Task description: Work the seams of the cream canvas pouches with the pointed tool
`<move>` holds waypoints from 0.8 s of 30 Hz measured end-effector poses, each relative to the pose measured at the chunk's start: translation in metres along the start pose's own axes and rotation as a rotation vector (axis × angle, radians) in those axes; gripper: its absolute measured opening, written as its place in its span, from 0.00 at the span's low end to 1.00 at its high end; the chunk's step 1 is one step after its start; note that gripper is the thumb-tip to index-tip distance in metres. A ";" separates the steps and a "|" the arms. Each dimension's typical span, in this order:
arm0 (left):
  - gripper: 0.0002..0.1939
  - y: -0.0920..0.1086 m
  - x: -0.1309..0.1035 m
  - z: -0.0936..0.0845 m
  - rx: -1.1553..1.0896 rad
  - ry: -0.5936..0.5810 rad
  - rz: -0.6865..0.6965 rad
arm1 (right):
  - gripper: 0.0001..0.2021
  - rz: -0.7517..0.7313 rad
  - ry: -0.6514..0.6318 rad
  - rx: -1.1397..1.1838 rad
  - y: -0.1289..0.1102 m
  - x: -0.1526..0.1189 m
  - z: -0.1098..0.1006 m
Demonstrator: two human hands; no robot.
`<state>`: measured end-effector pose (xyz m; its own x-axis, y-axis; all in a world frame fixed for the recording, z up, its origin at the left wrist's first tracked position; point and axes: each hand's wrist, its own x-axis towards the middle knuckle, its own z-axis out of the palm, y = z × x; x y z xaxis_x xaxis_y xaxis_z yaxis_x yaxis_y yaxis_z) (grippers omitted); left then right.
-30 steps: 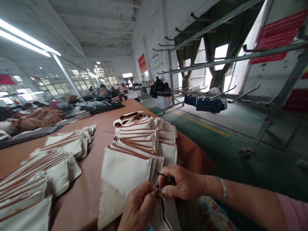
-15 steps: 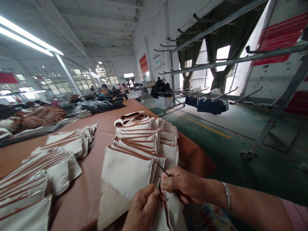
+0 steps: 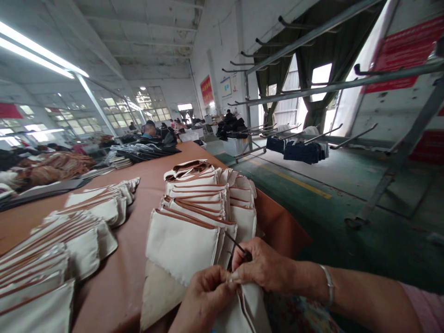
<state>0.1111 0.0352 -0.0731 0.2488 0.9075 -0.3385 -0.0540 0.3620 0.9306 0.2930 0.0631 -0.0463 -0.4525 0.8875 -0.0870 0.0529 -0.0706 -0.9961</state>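
Observation:
A cream fabric piece with brown edging (image 3: 255, 305) hangs at the bottom centre, its top edge pinched between the fingertips of my left hand (image 3: 210, 293). My right hand (image 3: 265, 268), with a bracelet on the wrist, meets the left at that edge. It also holds a thin dark pointed tool (image 3: 236, 241), whose tip points up and left; the handle is mostly hidden in the fingers. Just beyond my hands lies a stack of cream pieces with brown edges (image 3: 185, 243), overlapping in a row on the brown table (image 3: 138, 245).
More cream pieces (image 3: 83, 245) lie in rows on the left of the table. Dark folded items (image 3: 145, 151) are piled at its far end, with a person (image 3: 150, 130) behind. A metal rack (image 3: 385, 180) with long prongs stands on the right.
My left hand's fingertips have come against my right hand's at the fabric edge. The right thumb has moved down onto the fabric. The stacks have not moved.

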 end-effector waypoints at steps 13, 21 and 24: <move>0.22 0.003 0.000 -0.001 0.104 -0.066 -0.011 | 0.08 -0.842 -0.124 -0.594 0.017 -0.010 -0.013; 0.15 0.017 -0.021 0.010 -0.229 0.123 -0.163 | 0.09 -1.271 -0.157 -1.158 0.017 -0.015 -0.027; 0.18 0.013 -0.019 0.010 -0.201 0.016 -0.188 | 0.10 -1.387 -0.153 -1.215 0.016 -0.015 -0.029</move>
<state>0.1150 0.0209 -0.0529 0.2574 0.8228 -0.5067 -0.1999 0.5583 0.8052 0.3268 0.0619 -0.0605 -0.7885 -0.0326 0.6142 0.1197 0.9714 0.2051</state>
